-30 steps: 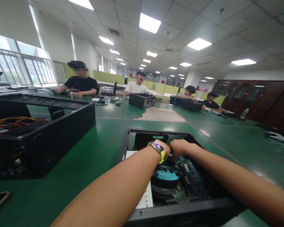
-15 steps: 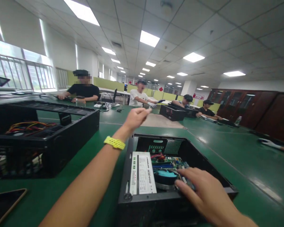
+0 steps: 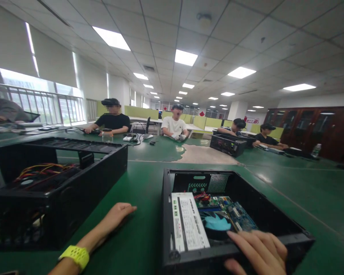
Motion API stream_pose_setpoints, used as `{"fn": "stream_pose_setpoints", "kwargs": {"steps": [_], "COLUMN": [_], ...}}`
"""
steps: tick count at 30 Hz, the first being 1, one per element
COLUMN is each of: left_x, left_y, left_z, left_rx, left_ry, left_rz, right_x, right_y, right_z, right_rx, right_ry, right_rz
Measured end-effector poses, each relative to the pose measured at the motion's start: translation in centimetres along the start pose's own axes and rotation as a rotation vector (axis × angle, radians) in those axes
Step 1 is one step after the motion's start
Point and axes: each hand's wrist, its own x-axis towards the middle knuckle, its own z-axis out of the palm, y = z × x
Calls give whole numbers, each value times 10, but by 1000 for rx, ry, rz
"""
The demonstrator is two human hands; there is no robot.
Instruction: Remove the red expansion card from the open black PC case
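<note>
An open black computer case (image 3: 167, 217) lies on the green table in front of me. Inside it are a white-labelled power supply (image 3: 189, 223), a fan with blue blades (image 3: 218, 223) and a blue circuit board (image 3: 242, 215). My right hand (image 3: 258, 250) grips the case's front edge, its fingers over the rim and the thumb against the outer wall. Left of the case, my left hand (image 3: 116, 219) rests closed on the table with one digit sticking out. Whether anything is inside that fist is hidden. A yellow-green wristband (image 3: 76, 256) is on my left wrist.
A second open black case (image 3: 88, 183) with coloured cables (image 3: 46, 170) stands to my left. Across the table (image 3: 140, 187) sit several people, including one in white gloves (image 3: 179, 136). Another case (image 3: 226, 145) is at the far right, beyond a bare beige patch (image 3: 206, 154).
My left hand has come down and left from above the far side of the case onto the table. My right hand has drawn back from over the fan to the front rim. The view has shifted.
</note>
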Motion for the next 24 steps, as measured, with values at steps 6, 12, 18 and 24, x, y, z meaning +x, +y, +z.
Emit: {"fn": "stream_pose_setpoints", "kwargs": {"steps": [6,12,18,24], "left_x": [6,10,-28,-117], "left_y": [5,2,22,45], "left_z": [5,6,33,112], "left_rx": [-40,-78,-81,281], "left_ry": [-14,39,38,-439], "left_rz": [-45,-45,134,183], "right_x": [170,172,55,-13], "right_y": [22,-69,-95,-73], "right_z": [141,172,99,35], "right_rx": [-136,111,755,1053], "right_ry": [-535,-649,-734,-960], "right_rz": [484,281,449,617]}}
